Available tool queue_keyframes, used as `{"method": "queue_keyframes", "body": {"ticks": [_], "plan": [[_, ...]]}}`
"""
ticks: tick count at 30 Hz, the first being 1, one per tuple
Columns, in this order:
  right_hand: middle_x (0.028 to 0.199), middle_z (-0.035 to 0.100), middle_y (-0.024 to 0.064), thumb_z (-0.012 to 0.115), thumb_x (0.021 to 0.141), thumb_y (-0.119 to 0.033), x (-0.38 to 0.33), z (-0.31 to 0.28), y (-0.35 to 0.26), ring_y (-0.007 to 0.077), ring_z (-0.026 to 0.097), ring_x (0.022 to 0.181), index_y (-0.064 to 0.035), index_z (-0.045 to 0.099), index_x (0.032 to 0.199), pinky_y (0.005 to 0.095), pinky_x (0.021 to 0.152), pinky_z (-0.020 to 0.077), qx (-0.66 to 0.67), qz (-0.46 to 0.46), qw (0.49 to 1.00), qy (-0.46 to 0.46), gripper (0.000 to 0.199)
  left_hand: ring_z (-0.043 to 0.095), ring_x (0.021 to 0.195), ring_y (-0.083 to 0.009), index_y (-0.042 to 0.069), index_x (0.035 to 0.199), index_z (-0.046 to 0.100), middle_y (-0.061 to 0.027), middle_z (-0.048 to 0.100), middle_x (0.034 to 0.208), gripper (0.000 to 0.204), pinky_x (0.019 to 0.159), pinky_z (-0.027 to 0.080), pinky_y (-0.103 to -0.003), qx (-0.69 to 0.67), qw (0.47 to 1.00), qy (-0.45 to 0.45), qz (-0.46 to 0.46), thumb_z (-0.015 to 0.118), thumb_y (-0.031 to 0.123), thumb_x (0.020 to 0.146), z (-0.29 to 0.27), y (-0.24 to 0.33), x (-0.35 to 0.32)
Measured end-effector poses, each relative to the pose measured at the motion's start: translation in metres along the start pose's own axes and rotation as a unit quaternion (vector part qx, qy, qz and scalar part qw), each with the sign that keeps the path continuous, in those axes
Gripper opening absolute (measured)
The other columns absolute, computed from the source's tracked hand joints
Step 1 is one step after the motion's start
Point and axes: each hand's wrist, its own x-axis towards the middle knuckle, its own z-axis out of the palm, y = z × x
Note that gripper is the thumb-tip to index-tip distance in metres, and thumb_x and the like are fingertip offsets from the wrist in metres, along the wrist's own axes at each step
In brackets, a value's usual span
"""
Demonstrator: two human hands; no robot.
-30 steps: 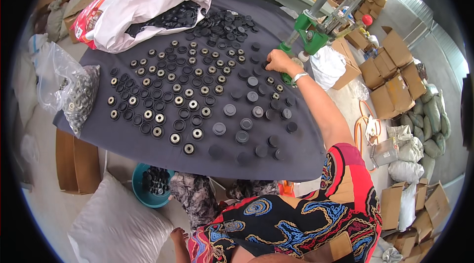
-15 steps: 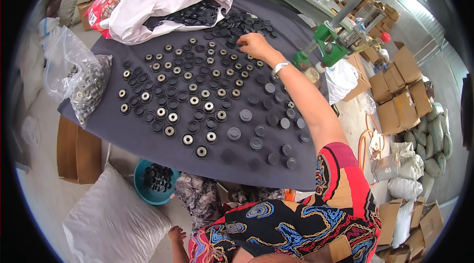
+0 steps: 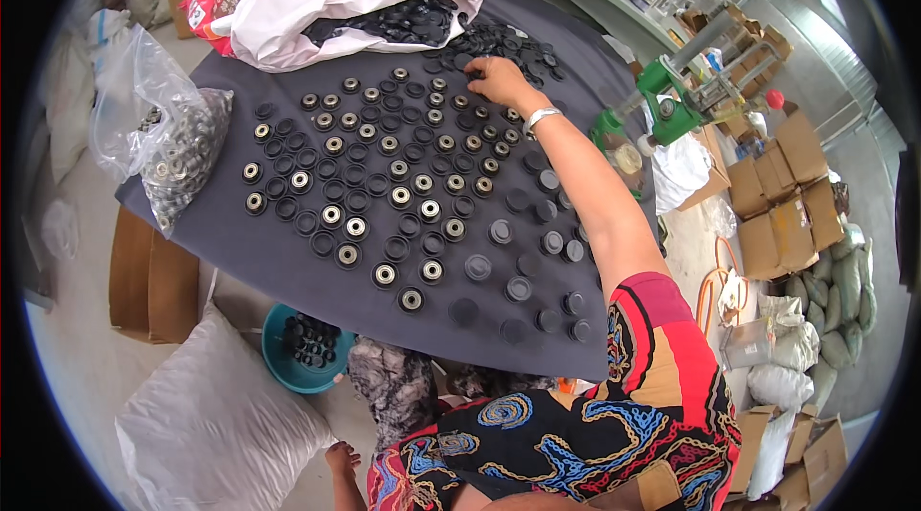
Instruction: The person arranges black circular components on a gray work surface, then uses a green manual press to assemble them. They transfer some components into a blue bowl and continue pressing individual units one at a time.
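Note:
My right hand (image 3: 501, 81) reaches to the far side of the table, fingertips bent down at the near edge of a loose pile of black plastic caps (image 3: 494, 39). Its fingers are closed; what they pinch, if anything, is hidden. Closer to me lie many black rings, several with a metal bearing (image 3: 411, 299) seated inside. On the right, beneath my forearm, are scattered black round caps (image 3: 518, 288), closed side up. My left hand (image 3: 342, 458) hangs low beside the table, fingers loosely apart, holding nothing.
A white-lined sack (image 3: 278, 26) of black caps lies at the far left, a clear bag (image 3: 187, 161) of bearings near the left edge. A green hand press (image 3: 662, 98) stands at the right. Below are a teal basin (image 3: 278, 357) and a white sack (image 3: 221, 415).
The whole view has shifted, so the table's things appear farther right. My right hand stays by the cap pile, with its fingertips slightly nearer the caps. My left hand hangs as before.

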Motion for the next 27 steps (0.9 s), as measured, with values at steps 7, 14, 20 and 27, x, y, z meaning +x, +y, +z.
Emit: {"method": "queue_keyframes", "body": {"ticks": [7, 14, 20, 27], "plan": [[0.080, 0.065, 0.0090, 0.076, 0.069, -0.010, -0.063, -0.071, 0.027, 0.0146, 0.064, 0.064, 0.0012, 0.063, 0.101, 0.0292, 0.057, 0.0512, 0.279, 0.108, 0.952, 0.062, 0.036, 0.060, 0.051, -0.0250, 0.004, 0.101, 0.058, -0.0085, 0.060, 0.073, 0.022, 0.041, 0.047, -0.035, -0.003, 1.000, -0.011, 0.004, 0.051, 0.006, 0.080, -0.007, -0.031, 0.044], [0.086, 0.065, 0.0081, 0.082, 0.065, -0.013, -0.198, -0.089, 0.052, 0.0192, 0.063, 0.083, -0.0006, 0.062, 0.091, 0.0318, 0.076, 0.0512, 0.141, 0.155, 0.975, 0.071, 0.035, 0.060, 0.052, -0.0253, 0.004, 0.102, 0.058, -0.0094, 0.060, 0.074, 0.023, 0.040, 0.047, -0.035, 0.020, 0.999, -0.041, 0.011, 0.050, 0.005, 0.080, 0.001, -0.024, 0.056], [0.093, 0.066, 0.0107, 0.081, 0.070, -0.009, -0.237, -0.051, 0.071, 0.0189, 0.063, 0.084, 0.0003, 0.062, 0.096, 0.0297, 0.076, 0.0514, 0.225, 0.187, 0.948, 0.126, 0.033, 0.060, 0.052, -0.0259, 0.003, 0.104, 0.058, -0.0101, 0.060, 0.075, 0.025, 0.041, 0.048, -0.036, 0.051, 0.997, -0.037, 0.048, 0.050, 0.003, 0.080, 0.003, 0.001, 0.054], [0.095, 0.069, 0.0174, 0.072, 0.075, -0.020, -0.242, -0.047, 0.057, 0.0314, 0.066, 0.091, -0.0018, 0.066, 0.110, 0.0395, 0.082, 0.0497, 0.054, 0.171, 0.983, 0.032, 0.040, 0.060, 0.053, -0.0258, 0.003, 0.104, 0.057, -0.0103, 0.060, 0.076, 0.026, 0.041, 0.048, -0.036, 0.041, 0.998, -0.022, 0.041, 0.050, 0.004, 0.079, -0.013, -0.009, 0.040]]}}
